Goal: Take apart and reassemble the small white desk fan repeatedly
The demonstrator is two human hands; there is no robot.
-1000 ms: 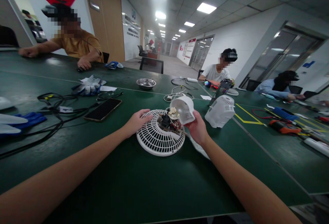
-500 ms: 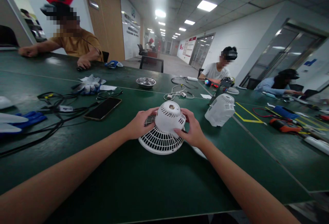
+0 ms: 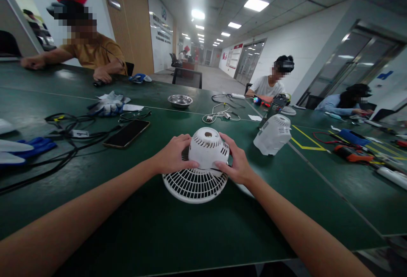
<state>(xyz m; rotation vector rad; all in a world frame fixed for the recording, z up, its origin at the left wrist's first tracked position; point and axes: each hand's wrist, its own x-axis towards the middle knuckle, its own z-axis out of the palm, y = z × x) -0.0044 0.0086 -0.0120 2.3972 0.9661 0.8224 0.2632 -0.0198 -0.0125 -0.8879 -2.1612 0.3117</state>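
A white vented cover [image 3: 208, 150] is gripped from both sides, directly above a round white grille [image 3: 195, 190] that is laid on the green table [image 3: 178, 234]. By the left hand [image 3: 176, 154] the cover is clasped at its left side, with the thumb laid along the lower front edge; by the right hand [image 3: 237, 158] it is clasped at the opposite side, fingers curled around the back and thumb pressed to the front. The cover's round hole is turned upward. Whether the cover is fully seated on the grille cannot be told — the join is partly hidden by the hands. Under the right wrist, a white piece [image 3: 244, 189] is partly covered.

To the right, a white housing [image 3: 273, 135] is stood near a dark bottle [image 3: 270, 114]. Beyond the cover, a coiled white cable [image 3: 209, 119] and a metal bowl [image 3: 180, 101] are set out. On the left, a phone [image 3: 127, 134] is laid flat beside tangled black cables [image 3: 68, 156], with grey gloves [image 3: 110, 104] heaped behind it. At the far right, an orange meter [image 3: 352, 154] is placed past yellow tape [image 3: 313, 148]. Three seats around the table are taken by co-workers — one in a brown shirt [image 3: 98, 54], one in white, one in blue.
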